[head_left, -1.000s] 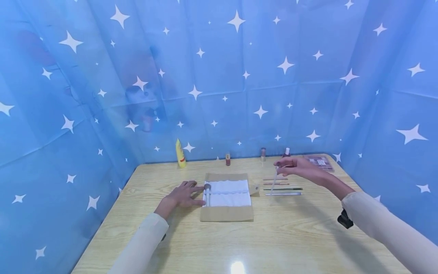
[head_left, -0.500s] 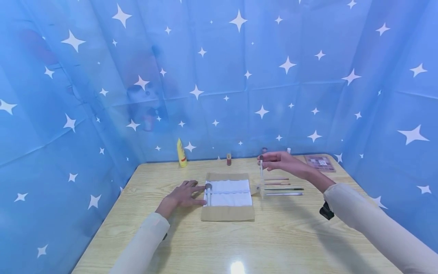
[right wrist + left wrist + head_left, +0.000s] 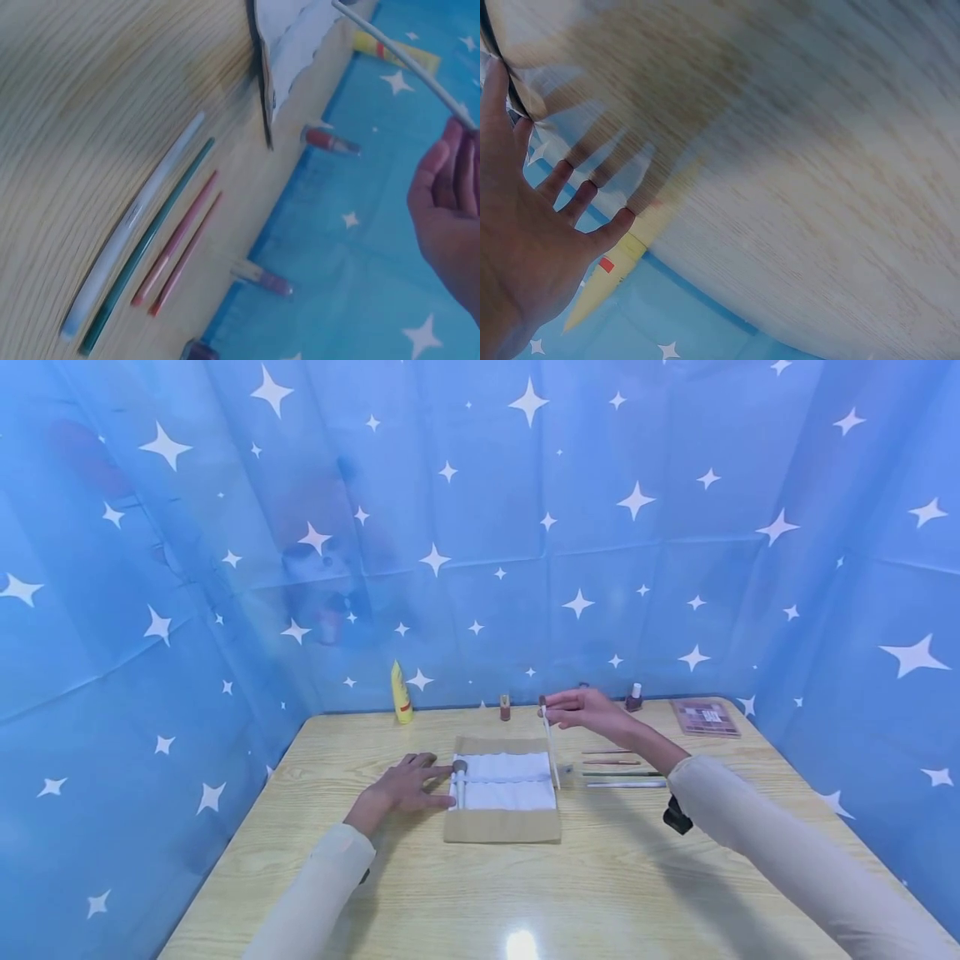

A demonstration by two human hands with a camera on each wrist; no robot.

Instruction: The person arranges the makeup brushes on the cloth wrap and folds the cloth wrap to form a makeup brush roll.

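An unfolded tan brush roll (image 3: 501, 827) with a white lining lies mid-table. One makeup brush (image 3: 461, 787) with a pale handle sits at its left side, bristles toward the back. My left hand (image 3: 403, 789) lies with spread fingers at the roll's left edge, thumb and a finger touching it; the left wrist view shows its straight fingers (image 3: 559, 180). Above the roll's right edge, my right hand (image 3: 588, 713) pinches a second makeup brush (image 3: 551, 752) near its dark head, the thin white handle slanting down. That handle (image 3: 405, 56) also shows in the right wrist view.
Right of the roll lie several slim sticks: a white one (image 3: 135, 225), a green one (image 3: 150, 240) and reddish ones. Along the back stand a yellow tube (image 3: 401, 695), small bottles like the red one (image 3: 505, 708), and a dark one (image 3: 633, 697). A palette (image 3: 705, 717) lies back right.
My right hand has carried the makeup brush leftward from above the sticks to the roll's right edge. My left hand has stayed by the roll's left edge.
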